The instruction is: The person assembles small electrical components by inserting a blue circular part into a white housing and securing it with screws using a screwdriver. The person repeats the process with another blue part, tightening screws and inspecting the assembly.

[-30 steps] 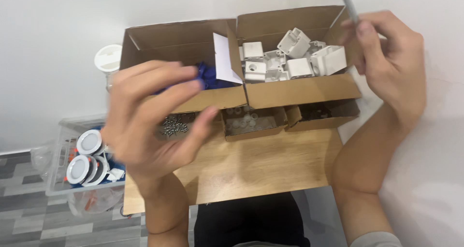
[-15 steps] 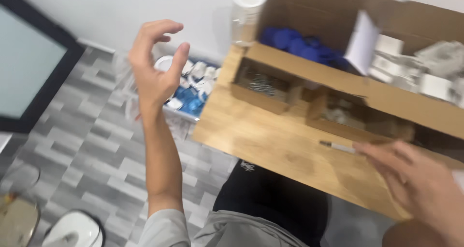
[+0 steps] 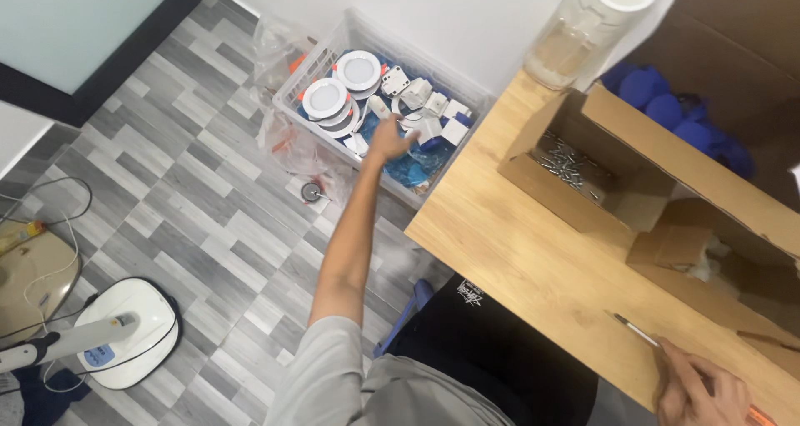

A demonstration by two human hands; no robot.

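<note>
at the far left, one white floor-cleaning machine [image 3: 125, 330] stood on the grey patterned floor [image 3: 192, 218], its cord looping beside it. further right sat one clear plastic crate [image 3: 350, 38] against the white wall, holding two round white downlight fittings [image 3: 342, 88], several small white square parts [image 3: 429, 109] too jumbled to count, and blue bags beneath them. one small round metal piece [image 3: 312, 192] lay on the floor just before the crate.

the left hand [image 3: 392, 139] reached down into the crate at the end of a fully extended arm, the grey sleeve at the shoulder. its fingers pointed into the pile and touched the white square parts; whether they pinched one or merely rested there could not be told.

to the right stood the wooden table [image 3: 533, 251]. at its back edge stood one clear plastic jar [image 3: 583, 34] with a white lid. beside it one small open cardboard box [image 3: 575, 172] held a heap of small metal screws [image 3: 567, 161]. behind it one large cardboard box [image 3: 717, 84] held several blue rounded pieces [image 3: 667, 105], at least four. another small cardboard box [image 3: 692, 255] stood further right, its contents mostly hidden.

at the lower right, the right hand [image 3: 704, 393] lay on the table with fingers curled around one slim screwdriver [image 3: 637, 332], its metal tip pointing left across the wood.
</note>
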